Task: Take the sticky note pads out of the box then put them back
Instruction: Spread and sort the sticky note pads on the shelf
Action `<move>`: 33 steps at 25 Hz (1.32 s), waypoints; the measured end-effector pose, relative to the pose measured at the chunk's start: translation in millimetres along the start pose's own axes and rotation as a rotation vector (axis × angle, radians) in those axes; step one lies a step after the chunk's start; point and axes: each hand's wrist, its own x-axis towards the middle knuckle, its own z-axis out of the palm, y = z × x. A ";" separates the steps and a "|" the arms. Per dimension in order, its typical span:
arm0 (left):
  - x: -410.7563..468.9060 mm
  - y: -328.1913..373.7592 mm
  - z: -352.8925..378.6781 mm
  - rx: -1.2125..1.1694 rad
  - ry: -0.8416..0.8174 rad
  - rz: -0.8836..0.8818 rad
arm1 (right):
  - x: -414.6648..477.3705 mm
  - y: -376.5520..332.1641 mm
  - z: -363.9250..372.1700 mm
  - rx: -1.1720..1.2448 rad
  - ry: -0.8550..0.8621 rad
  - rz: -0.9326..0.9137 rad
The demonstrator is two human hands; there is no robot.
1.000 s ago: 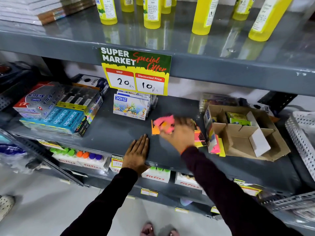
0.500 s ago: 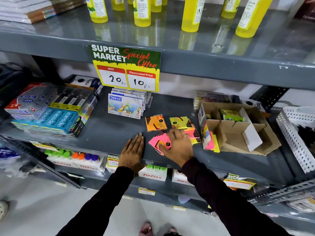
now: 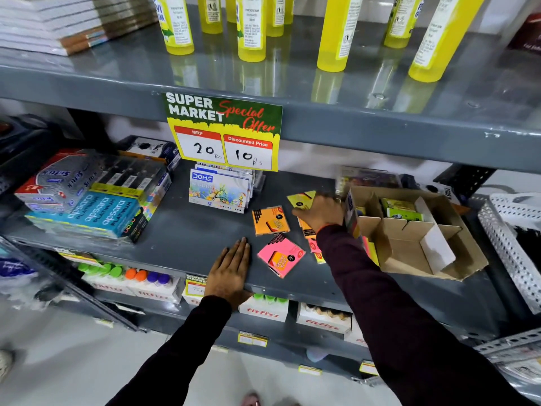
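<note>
While the flat, spread left hand (image 3: 231,271) is pressing the grey metal shelf (image 3: 187,238), the right hand (image 3: 319,213) is gripping a yellow sticky note pad (image 3: 300,200) below the "Special Offer" sign (image 3: 224,131) reading 20 and 10.

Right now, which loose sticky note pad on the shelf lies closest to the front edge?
The pink pad, lying just right of the flat left hand. The orange pad and yellow pad sit farther back.

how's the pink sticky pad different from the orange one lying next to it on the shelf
The pink pad lies nearer the shelf's front edge and is turned diagonally; the orange pad sits further back, closer to square. Pink is beside the left hand; orange is not. Both lie flat, wrapped, outside the box.
</note>
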 end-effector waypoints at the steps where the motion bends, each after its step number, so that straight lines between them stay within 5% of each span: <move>1: 1.0 -0.7 0.2 -0.007 0.000 0.003 | 8.3 -4.3 -0.2 0.018 -0.022 0.003; 7: -0.5 -1.2 1.8 -0.013 0.017 0.011 | 27.3 -10.9 21.8 -0.012 -0.309 0.031; 11: -0.1 -3.1 2.4 0.013 0.047 0.013 | 34.8 10.6 7.3 0.114 -0.323 0.036; 16: 0.6 -3.9 5.9 0.022 0.085 0.027 | 7.3 23.8 -10.0 -0.119 -0.453 0.039; 22: -0.2 -2.7 2.9 0.004 0.063 0.008 | -1.6 -6.8 -13.2 -0.109 -0.231 -0.004; 33: 0.1 -0.3 0.3 0.006 0.036 -0.027 | -18.8 -57.1 35.8 -0.012 -0.196 -0.057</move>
